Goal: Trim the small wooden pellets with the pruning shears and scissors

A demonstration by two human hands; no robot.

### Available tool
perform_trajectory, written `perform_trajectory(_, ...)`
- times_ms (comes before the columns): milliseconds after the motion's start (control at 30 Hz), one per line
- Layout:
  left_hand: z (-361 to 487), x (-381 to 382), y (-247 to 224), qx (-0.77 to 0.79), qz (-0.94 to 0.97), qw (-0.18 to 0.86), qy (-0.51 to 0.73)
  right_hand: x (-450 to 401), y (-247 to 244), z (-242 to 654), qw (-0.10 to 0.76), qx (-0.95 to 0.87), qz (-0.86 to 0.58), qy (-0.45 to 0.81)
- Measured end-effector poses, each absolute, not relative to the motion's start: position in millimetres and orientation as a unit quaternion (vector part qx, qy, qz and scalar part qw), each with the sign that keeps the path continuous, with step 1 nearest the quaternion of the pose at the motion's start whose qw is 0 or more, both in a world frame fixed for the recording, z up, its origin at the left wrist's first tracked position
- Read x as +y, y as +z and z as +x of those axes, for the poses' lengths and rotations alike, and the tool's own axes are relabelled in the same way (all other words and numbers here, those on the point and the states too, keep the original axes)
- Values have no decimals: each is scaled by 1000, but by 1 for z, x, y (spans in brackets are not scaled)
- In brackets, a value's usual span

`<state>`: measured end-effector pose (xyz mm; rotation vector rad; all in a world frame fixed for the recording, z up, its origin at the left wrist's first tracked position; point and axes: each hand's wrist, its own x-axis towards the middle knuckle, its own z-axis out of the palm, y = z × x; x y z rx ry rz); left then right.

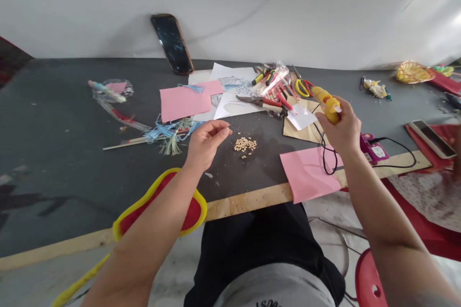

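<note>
My left hand (208,141) is above the grey table, its thumb and forefinger pinched together. What the pinch holds, if anything, is too small to make out. Just right of it lies a pile of small beige bead-like pieces (245,145), with a few scattered around. My right hand (342,124) is closed around a yellow glue gun (326,104), whose narrow end points left and away from me. A black cord (323,153) loops below that hand, over a pink sheet (311,175) at the table's front edge.
Behind the beads are pliers (264,103), scissors (303,88), printed paper (234,88) and a pink sheet (187,100). Tassels (171,134) lie left. A phone (173,43) leans on the wall. Under my left forearm is a red, yellow-edged piece (190,213); a purple box (374,147) sits right.
</note>
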<state>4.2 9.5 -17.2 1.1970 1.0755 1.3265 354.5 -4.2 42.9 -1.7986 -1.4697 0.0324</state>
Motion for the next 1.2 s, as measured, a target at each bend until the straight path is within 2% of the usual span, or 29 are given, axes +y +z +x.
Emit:
perform_trajectory(333,4,6,-10,419,403,594,556,9,48,326,493,-564,-611,255)
perform_trajectory(567,-7,13,-5,404,378,586,592,4,58,305,437,-577,-530,441)
perform_trajectory(733,-6,10,-11,389,448,565,573,11,28,286,414,-537,-453,579)
perform_trajectory(867,-6,11,-13,417,512,512,549,17,-2,278,444,-459,-406,653)
perform_trajectory(1033,-20,17,4,464,516,417,587,18,-14,278,458,-396,-369,705)
perform_trajectory(1100,-25,13,11,499,572,363,541,18,-13,278,471,-379,-356,713)
perform_trajectory(1200,-28,-6,11,547,701,253,381,19,-11,279,491,-369,-351,707)
